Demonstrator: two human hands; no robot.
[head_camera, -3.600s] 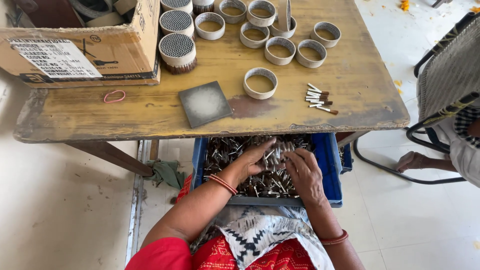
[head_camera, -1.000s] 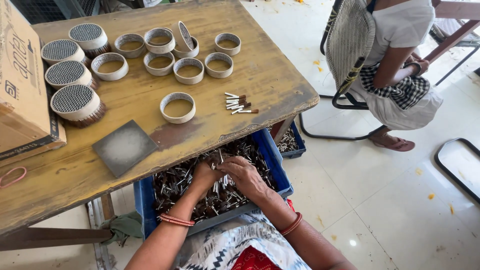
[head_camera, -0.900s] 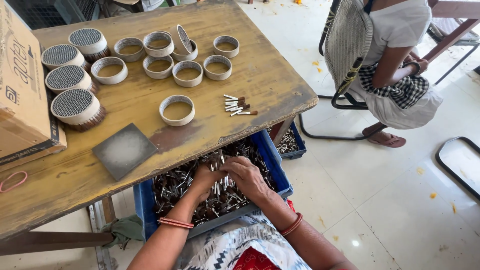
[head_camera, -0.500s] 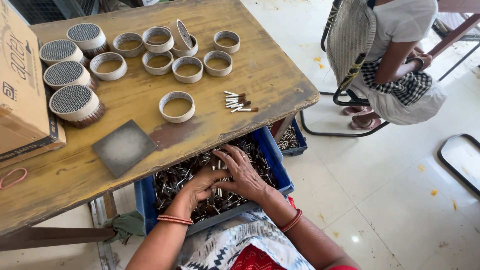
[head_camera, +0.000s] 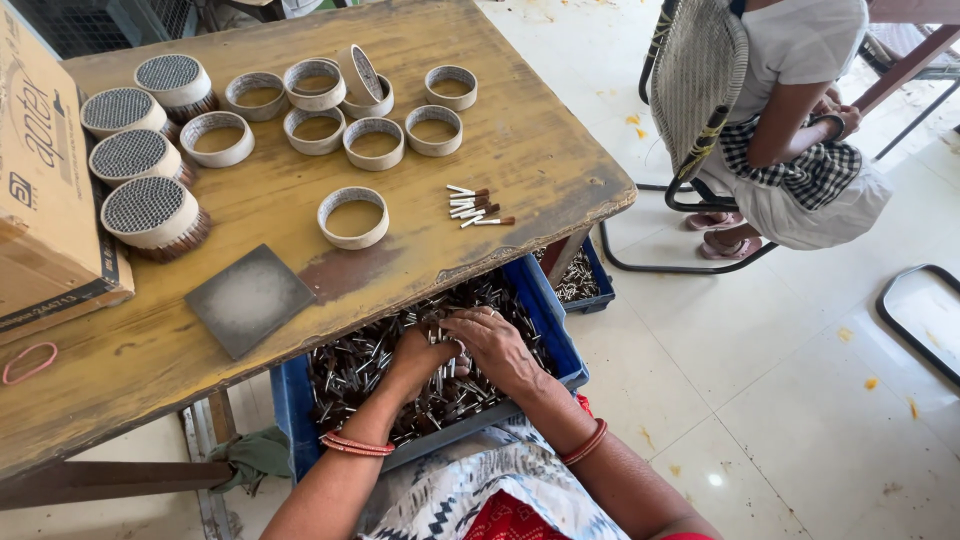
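Note:
Both my hands are down in a blue crate (head_camera: 560, 335) on my lap, full of small brown-and-white sticks (head_camera: 350, 365). My left hand (head_camera: 418, 358) is closed around a bunch of upright sticks. My right hand (head_camera: 495, 345) cups the same bunch from the right, fingers curled over it. Above the crate, on the worn wooden table (head_camera: 520, 140), an empty cardboard ring (head_camera: 353, 217) stands near a few loose sticks (head_camera: 475, 208) and a dark grey square plate (head_camera: 248, 298).
Several empty rings (head_camera: 374, 142) and filled rings (head_camera: 150, 213) stand at the table's back left beside a cardboard box (head_camera: 45, 190). A pink rubber band (head_camera: 28, 362) lies at left. Another person (head_camera: 800, 110) sits on a chair at right. A second crate (head_camera: 580, 280) sits under the table.
The view swung left to right earlier. Over the last second my hands have drawn together in the crate, gathering sticks into an upright bunch between them.

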